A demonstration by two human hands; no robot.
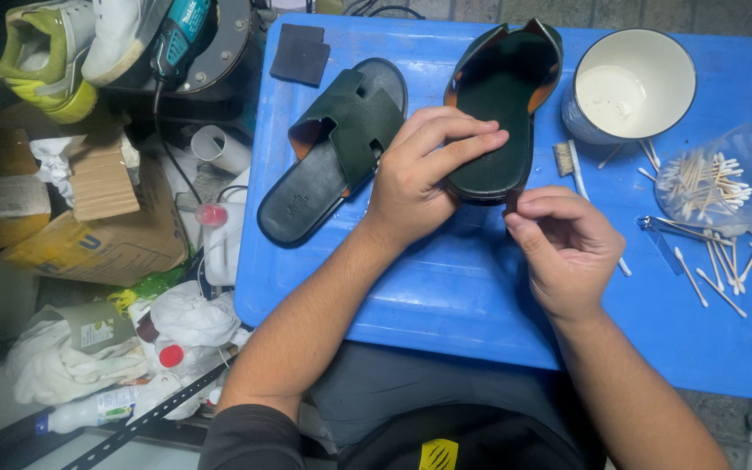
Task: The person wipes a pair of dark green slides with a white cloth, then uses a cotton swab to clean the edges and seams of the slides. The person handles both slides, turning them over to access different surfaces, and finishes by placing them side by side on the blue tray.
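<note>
bare blue table (446, 305) front, cup (628, 83) behind

Head camera, straight down, close over blue table (446, 287)

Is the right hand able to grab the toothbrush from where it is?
Probably yes. The right hand is pinching at the heel of the dark green sandal, and the toothbrush lies on the blue table just beside it, with nothing lying between them.
</note>
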